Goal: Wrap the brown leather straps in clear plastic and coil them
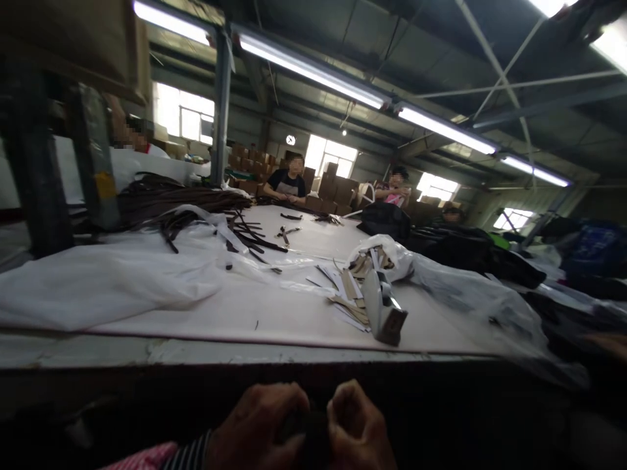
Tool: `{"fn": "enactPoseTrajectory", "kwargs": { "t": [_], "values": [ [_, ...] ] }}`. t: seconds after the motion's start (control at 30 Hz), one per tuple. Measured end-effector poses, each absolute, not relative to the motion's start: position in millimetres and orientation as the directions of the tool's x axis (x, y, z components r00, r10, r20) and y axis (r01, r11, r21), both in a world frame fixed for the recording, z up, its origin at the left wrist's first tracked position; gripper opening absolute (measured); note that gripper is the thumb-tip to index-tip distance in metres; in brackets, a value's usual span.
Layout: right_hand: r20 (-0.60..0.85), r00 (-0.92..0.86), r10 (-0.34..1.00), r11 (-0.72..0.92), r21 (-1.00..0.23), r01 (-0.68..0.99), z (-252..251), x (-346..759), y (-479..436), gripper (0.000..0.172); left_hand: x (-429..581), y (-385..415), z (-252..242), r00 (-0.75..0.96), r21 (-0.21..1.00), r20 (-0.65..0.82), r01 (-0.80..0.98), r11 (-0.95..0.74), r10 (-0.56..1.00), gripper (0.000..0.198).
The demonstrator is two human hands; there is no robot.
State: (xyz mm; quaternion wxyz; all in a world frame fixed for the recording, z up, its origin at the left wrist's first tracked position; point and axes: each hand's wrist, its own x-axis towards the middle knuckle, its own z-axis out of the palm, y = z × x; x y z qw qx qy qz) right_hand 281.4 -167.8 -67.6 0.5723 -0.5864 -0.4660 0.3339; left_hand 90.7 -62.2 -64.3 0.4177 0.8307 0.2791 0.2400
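Note:
My left hand and my right hand are close together below the near edge of the worktable, both with fingers curled. Between them sits a small dark object that both hands grip; it is too dark to name. A striped sleeve and pink cloth show at my left wrist. On the table above lie a small dark block with a metal piece and a pile of tan card strips.
White plastic sheeting covers the table's left; dark straps lie mid-table. A clear bag and black bags are to the right. Other people sit at the far end. A post and stacked boxes stand behind.

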Motion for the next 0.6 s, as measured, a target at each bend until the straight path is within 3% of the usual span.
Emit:
{"fn": "enactPoseTrajectory", "kwargs": {
  "t": [0.1, 0.27, 0.33, 0.4, 0.47, 0.53, 0.6],
  "values": [
    [0.064, 0.366, 0.928, 0.114, -0.987, -0.115, -58.2, 299.6, -166.2, 0.032, 88.5, -54.0, -29.3, 0.776, 0.780, 0.154, 0.285, -0.558, 0.612, 0.021],
    [-0.022, 0.399, 0.917, 0.071, -0.973, -0.218, -54.1, 319.0, -165.2, 0.026, 85.4, -37.4, 3.1, 0.786, 0.877, 0.074, 0.242, -0.415, 0.613, 0.017],
    [-0.009, 0.399, 0.917, 0.032, -0.995, -0.096, -52.9, 321.5, -163.6, 0.021, 82.8, -33.6, 2.3, 0.807, 0.929, 0.026, 0.199, -0.313, 0.590, 0.018],
    [0.083, 0.414, 0.907, 0.012, -0.985, 0.172, -46.5, 320.0, -161.5, 0.019, 81.8, -30.7, -1.7, 0.827, 0.962, 0.008, 0.147, -0.230, 0.562, 0.023],
    [0.186, 0.376, 0.908, 0.015, -0.910, 0.414, -35.8, 313.4, -159.6, 0.027, 84.3, -29.0, -6.0, 0.847, 0.974, 0.007, 0.115, -0.196, 0.531, 0.027],
    [0.199, 0.272, 0.942, 0.036, -0.862, 0.506, -25.5, 302.3, -157.4, 0.039, 89.4, -29.7, -9.3, 0.869, 0.977, 0.017, 0.091, -0.193, 0.494, 0.028],
    [0.149, 0.147, 0.978, 0.060, -0.873, 0.484, -21.4, 289.6, -154.4, 0.044, 93.8, -32.8, -11.5, 0.883, 0.979, 0.032, 0.067, -0.194, 0.468, 0.026]
  ]
}}
